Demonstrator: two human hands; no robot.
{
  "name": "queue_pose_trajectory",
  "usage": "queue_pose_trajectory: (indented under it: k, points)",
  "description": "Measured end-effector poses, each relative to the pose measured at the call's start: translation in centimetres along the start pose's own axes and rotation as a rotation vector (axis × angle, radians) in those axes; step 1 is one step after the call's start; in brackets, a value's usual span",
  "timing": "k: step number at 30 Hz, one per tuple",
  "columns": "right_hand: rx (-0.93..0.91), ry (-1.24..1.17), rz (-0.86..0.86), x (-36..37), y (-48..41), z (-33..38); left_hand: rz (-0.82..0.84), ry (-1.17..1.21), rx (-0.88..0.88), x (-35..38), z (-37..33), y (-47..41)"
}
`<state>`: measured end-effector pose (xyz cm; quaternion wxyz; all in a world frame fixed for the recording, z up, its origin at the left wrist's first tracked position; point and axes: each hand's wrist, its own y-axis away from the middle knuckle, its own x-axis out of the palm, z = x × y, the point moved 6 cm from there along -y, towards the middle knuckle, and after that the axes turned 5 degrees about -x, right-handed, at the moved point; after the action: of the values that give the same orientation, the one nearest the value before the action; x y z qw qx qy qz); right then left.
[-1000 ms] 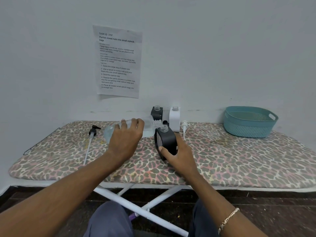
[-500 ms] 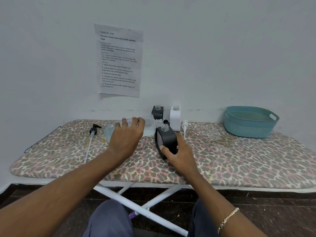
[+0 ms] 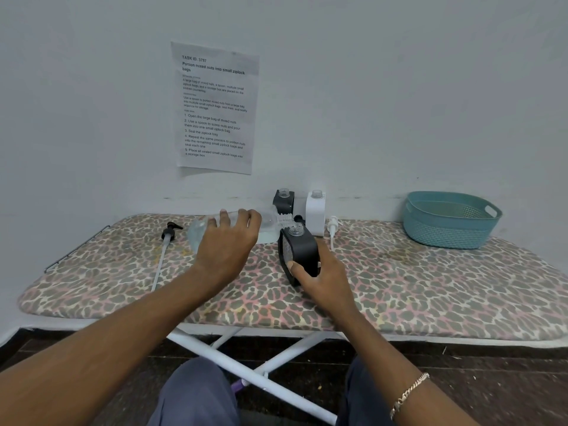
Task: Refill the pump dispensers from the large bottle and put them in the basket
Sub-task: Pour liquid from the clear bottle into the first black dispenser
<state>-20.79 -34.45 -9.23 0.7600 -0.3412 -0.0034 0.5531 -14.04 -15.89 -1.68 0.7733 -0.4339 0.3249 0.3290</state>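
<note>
My left hand point(image 3: 227, 241) grips a large clear bottle point(image 3: 267, 226) tipped on its side, its ribbed neck over the open mouth of a black dispenser bottle point(image 3: 299, 250). My right hand point(image 3: 319, 272) holds that black bottle upright on the leopard-print ironing board point(image 3: 430, 287). Against the wall behind stand another black dispenser bottle point(image 3: 283, 202) and a white one point(image 3: 316, 210), both without pumps. A black pump head with a long tube point(image 3: 166, 241) lies at the left; a white pump point(image 3: 332, 229) lies beside the white bottle. The teal basket point(image 3: 450, 219) sits at the far right.
A printed sheet point(image 3: 215, 109) is taped to the wall above the board. The board's white legs point(image 3: 252, 373) cross under it over a dark floor. My knees show at the bottom of the view.
Almost nothing has moved; both hands keep the same hold, with the large bottle still tipped over the black bottle's mouth.
</note>
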Motion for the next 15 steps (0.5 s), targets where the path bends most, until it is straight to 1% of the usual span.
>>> queue_pose_trajectory:
  k: [15]
  points:
    - [0.011, 0.005, 0.005, -0.08, 0.04, 0.17, 0.006, -0.002, 0.0, -0.14, 0.01, 0.12]
